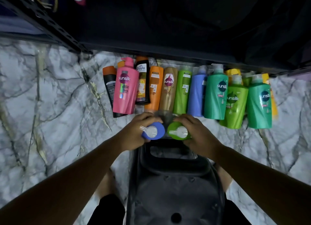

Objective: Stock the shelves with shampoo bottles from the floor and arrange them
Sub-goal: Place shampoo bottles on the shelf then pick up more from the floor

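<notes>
- Two pump bottles are held, tops toward the camera: the left grip (134,132) curls round the blue bottle (152,131), the right grip (197,133) round the lime-green bottle (179,132).
- Other shampoo bottles (168,90) lie in a row on the marble floor (50,98), under the dark shelf (168,49).
- The pickup seems done; next, both need carrying upright to the shelf.

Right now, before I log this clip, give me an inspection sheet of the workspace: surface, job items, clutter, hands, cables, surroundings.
Surface: marble-patterned floor, glossy and veined.
Job's things: row of shampoo bottles lying side by side on the floor at the foot of the shelf; blue pump bottle and green pump bottle held side by side, pump tops toward the camera.
Clutter: black stool under the hands.
Hands: left hand grips the blue pump bottle; right hand grips the green pump bottle.
Cables: nothing seen.
Surroundings: dark metal shelf, its lower level in shadow.
</notes>
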Demonstrator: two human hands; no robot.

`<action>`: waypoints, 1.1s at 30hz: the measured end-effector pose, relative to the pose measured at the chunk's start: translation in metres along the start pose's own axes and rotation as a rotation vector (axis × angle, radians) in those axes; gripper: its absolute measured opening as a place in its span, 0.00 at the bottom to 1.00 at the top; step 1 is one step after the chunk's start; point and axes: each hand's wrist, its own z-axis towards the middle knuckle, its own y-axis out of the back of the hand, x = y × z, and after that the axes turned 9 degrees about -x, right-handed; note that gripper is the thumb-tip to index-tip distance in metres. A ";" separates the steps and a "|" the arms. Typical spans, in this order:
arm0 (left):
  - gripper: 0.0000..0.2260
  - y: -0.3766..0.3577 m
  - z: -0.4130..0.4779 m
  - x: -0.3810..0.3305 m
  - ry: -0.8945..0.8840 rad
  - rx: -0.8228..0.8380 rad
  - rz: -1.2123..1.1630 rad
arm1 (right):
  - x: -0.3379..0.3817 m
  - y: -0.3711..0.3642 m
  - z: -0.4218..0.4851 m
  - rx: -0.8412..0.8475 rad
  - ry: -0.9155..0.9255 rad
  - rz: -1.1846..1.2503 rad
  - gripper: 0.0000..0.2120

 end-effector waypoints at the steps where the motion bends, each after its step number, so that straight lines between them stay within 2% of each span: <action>1: 0.37 0.000 -0.001 0.002 -0.010 -0.015 0.016 | 0.002 -0.001 -0.003 0.013 -0.001 0.024 0.40; 7: 0.36 -0.006 -0.008 0.001 0.061 -0.062 -0.015 | 0.012 -0.007 -0.021 -0.044 -0.101 0.112 0.35; 18: 0.34 -0.020 -0.022 -0.006 0.060 -0.061 -0.023 | 0.007 -0.021 -0.040 -0.093 -0.072 0.096 0.39; 26: 0.35 -0.018 -0.021 -0.009 0.205 -0.025 -0.094 | 0.010 -0.007 -0.034 -0.031 -0.124 0.068 0.37; 33: 0.32 0.015 -0.047 -0.077 0.299 -0.070 -0.194 | 0.063 0.034 -0.058 -0.096 -0.119 0.090 0.39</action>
